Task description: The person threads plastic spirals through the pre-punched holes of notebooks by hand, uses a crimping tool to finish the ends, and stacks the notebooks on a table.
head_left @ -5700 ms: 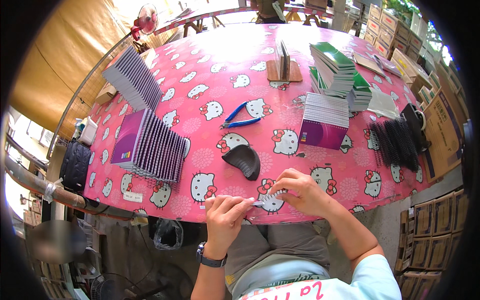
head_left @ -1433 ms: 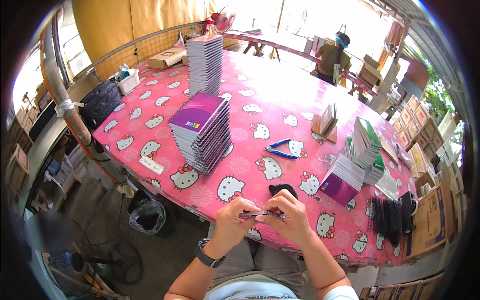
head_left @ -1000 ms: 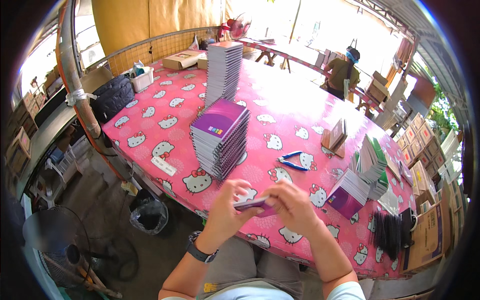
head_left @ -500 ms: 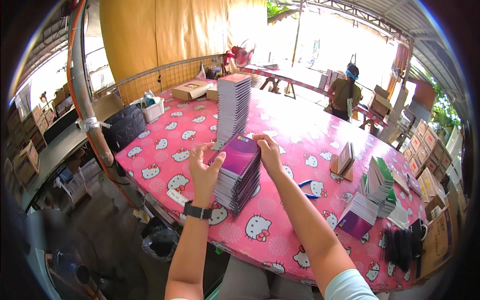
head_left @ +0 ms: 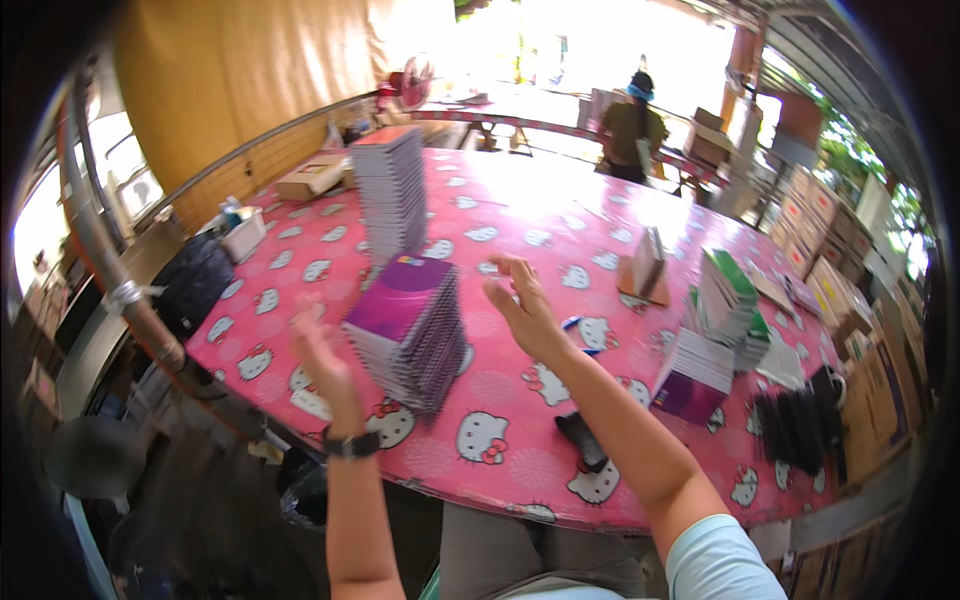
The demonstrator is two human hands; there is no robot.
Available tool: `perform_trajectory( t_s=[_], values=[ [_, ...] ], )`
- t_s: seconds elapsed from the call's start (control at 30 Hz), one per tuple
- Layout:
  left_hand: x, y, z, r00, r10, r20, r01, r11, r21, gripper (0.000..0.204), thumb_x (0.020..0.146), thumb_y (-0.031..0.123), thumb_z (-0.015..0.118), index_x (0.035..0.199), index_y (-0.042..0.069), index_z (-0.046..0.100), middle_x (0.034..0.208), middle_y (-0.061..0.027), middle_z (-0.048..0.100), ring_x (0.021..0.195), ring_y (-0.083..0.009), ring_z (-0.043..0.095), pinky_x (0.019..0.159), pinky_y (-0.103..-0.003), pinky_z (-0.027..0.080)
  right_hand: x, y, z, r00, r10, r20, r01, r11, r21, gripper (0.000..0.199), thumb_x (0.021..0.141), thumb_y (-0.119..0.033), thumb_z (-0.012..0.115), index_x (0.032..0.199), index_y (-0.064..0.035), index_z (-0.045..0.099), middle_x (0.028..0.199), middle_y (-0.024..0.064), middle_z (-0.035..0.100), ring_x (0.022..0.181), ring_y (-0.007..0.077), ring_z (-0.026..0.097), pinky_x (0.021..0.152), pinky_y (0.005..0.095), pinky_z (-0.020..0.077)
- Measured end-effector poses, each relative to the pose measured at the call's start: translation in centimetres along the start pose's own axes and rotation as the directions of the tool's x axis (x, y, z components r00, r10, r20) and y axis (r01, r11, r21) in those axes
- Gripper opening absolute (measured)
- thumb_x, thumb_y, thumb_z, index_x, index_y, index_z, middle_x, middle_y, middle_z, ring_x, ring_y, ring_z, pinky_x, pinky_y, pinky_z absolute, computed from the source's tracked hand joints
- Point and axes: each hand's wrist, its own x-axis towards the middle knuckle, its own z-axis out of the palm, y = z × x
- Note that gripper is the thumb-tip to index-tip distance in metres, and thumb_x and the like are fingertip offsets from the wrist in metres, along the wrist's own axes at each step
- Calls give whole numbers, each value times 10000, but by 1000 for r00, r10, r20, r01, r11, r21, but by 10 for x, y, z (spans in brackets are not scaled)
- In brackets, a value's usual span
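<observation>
Here the person's two hands flank a leaning stack of purple-covered notebooks [head_left: 408, 330] on the pink cartoon-cat tablecloth [head_left: 520, 440]. Farthest left, off the table's edge, a dark bag [head_left: 195, 285] sits on a bench, out of the working area. Next comes the left hand [head_left: 322, 358], blurred, raised just beside the stack's near-left corner, its fingers spread and gripping nothing; a dark watch [head_left: 350, 443] rings the wrist. The stack fans toward the person, its spiral edges stepped, which suggests loose books laid one on another rather than squared up. Behind it stands a taller, straighter pile of notebooks [head_left: 390, 190], probably parked there to keep the near table free. To the right of the purple stack, the right hand [head_left: 525, 310] hovers open, fingers apart and slightly curled, touching nothing. Blue-handled pliers [head_left: 575, 325] lie partly hidden behind that wrist, within easy reach, and a small black curved piece [head_left: 583, 440] rests under the forearm. Further right are a wooden stand [head_left: 645, 270], green-topped stacks [head_left: 725, 300], a shorter purple pile [head_left: 690, 375] and a row of black spiral bindings [head_left: 795, 425], grouped on the right-hand side like supplies.
</observation>
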Motion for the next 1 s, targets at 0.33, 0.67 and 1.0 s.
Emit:
perform_trajectory(
  t_s=[0.33,0.67,1.0],
  values=[
    [-141,49,-70,970,-194,-150,188,981,-54,348,1007,296,390,1027,-6,561,1060,-80,572,996,-167,510,894,-323,375,-178,40,-267,975,204,-88,-198,615,-763,287,705,-60,735,984,-65,666,953,77,640,1004,269,563,864,414,427],
    [-211,144,47,844,79,531,-51,996,-67,369,778,66,717,1107,14,557,1213,-129,529,1094,-235,513,960,-373,400,-169,-26,-245,996,82,-23,-81,838,-540,192,694,9,685,867,-58,634,826,102,623,822,308,599,712,389,493],
    [-246,87,21,521,-336,785,583,812,-40,195,891,14,630,1074,30,568,1013,-42,620,907,-93,538,779,-231,448,-227,-76,-161,935,350,64,-356,924,137,99,822,-125,701,867,-52,651,823,50,632,772,160,593,674,290,488]
  ],
)
